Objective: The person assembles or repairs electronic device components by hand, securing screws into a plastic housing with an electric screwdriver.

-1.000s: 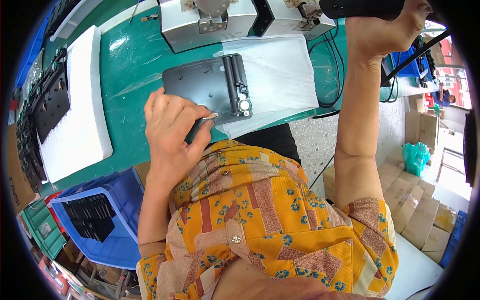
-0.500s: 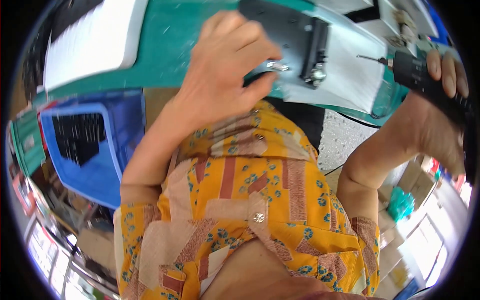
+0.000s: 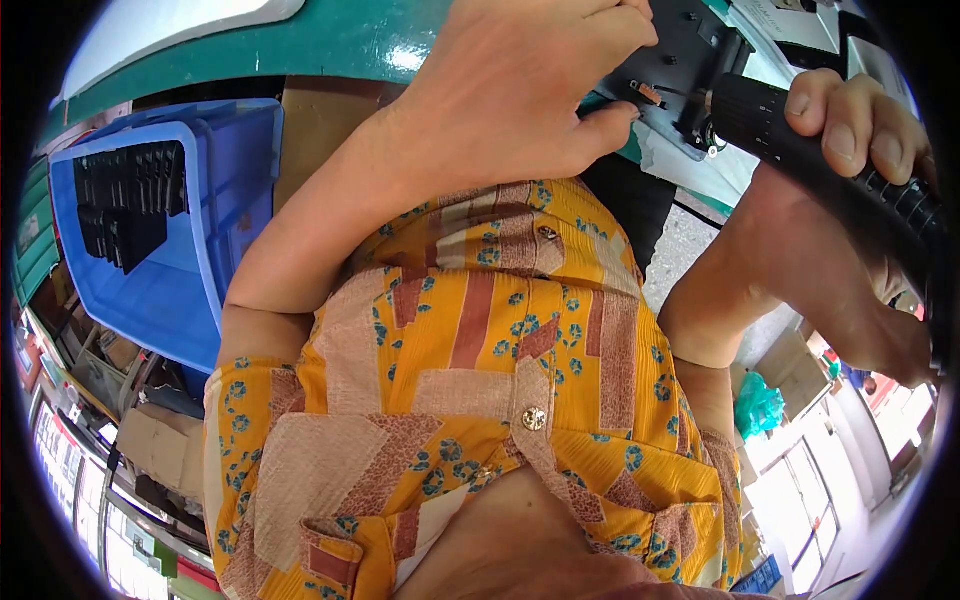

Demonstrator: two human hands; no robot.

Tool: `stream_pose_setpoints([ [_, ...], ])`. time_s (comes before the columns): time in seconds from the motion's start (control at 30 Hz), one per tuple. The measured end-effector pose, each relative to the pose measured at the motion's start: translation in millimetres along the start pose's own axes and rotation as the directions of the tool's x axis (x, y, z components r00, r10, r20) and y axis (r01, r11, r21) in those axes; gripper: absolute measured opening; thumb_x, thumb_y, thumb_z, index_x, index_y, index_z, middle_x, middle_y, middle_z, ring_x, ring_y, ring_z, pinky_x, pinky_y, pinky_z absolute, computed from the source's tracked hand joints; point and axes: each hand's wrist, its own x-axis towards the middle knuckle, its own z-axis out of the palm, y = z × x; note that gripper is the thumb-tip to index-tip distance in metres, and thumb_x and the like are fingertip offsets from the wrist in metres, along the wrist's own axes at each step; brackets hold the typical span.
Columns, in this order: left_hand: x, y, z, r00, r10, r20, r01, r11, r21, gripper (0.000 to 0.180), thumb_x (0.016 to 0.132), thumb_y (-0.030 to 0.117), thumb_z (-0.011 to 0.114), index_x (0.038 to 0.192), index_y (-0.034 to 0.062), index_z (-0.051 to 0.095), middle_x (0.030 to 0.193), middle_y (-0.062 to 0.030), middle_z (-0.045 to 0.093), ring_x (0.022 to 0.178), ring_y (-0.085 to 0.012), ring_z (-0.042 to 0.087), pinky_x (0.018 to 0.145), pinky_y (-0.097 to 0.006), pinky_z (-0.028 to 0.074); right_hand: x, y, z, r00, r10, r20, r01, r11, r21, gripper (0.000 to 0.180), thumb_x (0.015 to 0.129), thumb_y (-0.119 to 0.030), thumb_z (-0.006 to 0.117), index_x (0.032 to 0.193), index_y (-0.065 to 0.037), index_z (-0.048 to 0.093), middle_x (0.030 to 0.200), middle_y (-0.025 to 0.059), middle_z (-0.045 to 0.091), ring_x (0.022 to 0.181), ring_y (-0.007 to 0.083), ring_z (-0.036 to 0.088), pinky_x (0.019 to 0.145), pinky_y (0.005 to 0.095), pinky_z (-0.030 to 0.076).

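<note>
Left hand [image 3: 520,90]: pinches a small screw [image 3: 648,93] against the dark metal plate [image 3: 690,50] at the green bench's [image 3: 330,40] near edge. Right hand [image 3: 850,230]: wrapped around black power screwdriver [image 3: 800,150]. Blue bin [image 3: 180,230]: below bench's left end.

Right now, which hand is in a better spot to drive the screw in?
The right hand, probably. It grips the black driver, whose tip points at the dark metal part. The left hand is busy pinching a small piece there.

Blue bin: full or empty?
Mostly empty: the blue bin holds only a stack of black parts at one end; bare blue floor shows elsewhere.
</note>
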Motion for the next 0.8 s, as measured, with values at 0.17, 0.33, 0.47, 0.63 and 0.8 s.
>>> stream_pose_setpoints([
  [0.17,0,-1,3,0.999,0.025,-0.048,-0.026,1.000,-0.015,0.039,0.065,0.007,0.077,0.100,-0.0016,0.062,0.106,-0.0156,0.060,0.106,-0.0357,0.056,0.095,-0.047,0.042,3,3,-17,0.997,0.009,0.075,-0.014,0.998,0.062,0.090,0.065,-0.091,0.061,0.108,-0.012,0.059,0.090,0.0055,0.058,0.075,0.0191,0.060,0.073,0.0371,0.050],
  [0.33,2,-2,7,0.997,0.021,-0.073,-0.024,0.999,-0.041,0.037,0.064,0.006,0.078,0.097,-0.0019,0.063,0.104,-0.0149,0.059,0.103,-0.0349,0.056,0.094,-0.046,0.042,7,8,-33,0.991,0.002,0.137,-0.019,0.992,0.126,0.094,0.060,-0.094,0.062,0.108,-0.013,0.059,0.091,0.0054,0.057,0.076,0.0196,0.059,0.075,0.0387,0.049],
  [0.47,3,-1,8,0.997,0.018,-0.079,-0.022,0.998,-0.055,0.036,0.064,0.006,0.078,0.096,-0.0024,0.064,0.103,-0.0149,0.059,0.104,-0.0344,0.055,0.095,-0.046,0.042,10,-7,-43,0.984,-0.012,0.177,-0.020,0.984,0.177,0.098,0.056,-0.097,0.064,0.108,-0.014,0.059,0.092,0.0053,0.057,0.077,0.0201,0.058,0.076,0.0399,0.048],
  [0.63,3,-1,8,0.996,0.017,-0.082,-0.022,0.998,-0.058,0.036,0.064,0.006,0.078,0.096,-0.0030,0.064,0.103,-0.0149,0.059,0.105,-0.0342,0.055,0.096,-0.046,0.042,10,8,-47,0.974,-0.034,0.226,-0.023,0.970,0.243,0.103,0.050,-0.101,0.065,0.108,-0.015,0.060,0.094,0.0052,0.057,0.079,0.0206,0.058,0.078,0.0415,0.047],
  [0.8,2,0,9,0.997,0.008,-0.072,-0.013,0.998,-0.067,0.035,0.066,0.007,0.078,0.095,-0.0034,0.064,0.105,-0.0151,0.058,0.107,-0.0337,0.054,0.097,-0.046,0.041,7,3,-42,0.980,-0.008,0.199,-0.045,0.965,0.258,0.104,0.049,-0.101,0.066,0.107,-0.016,0.060,0.094,0.0046,0.057,0.078,0.0203,0.057,0.077,0.0412,0.046],
])
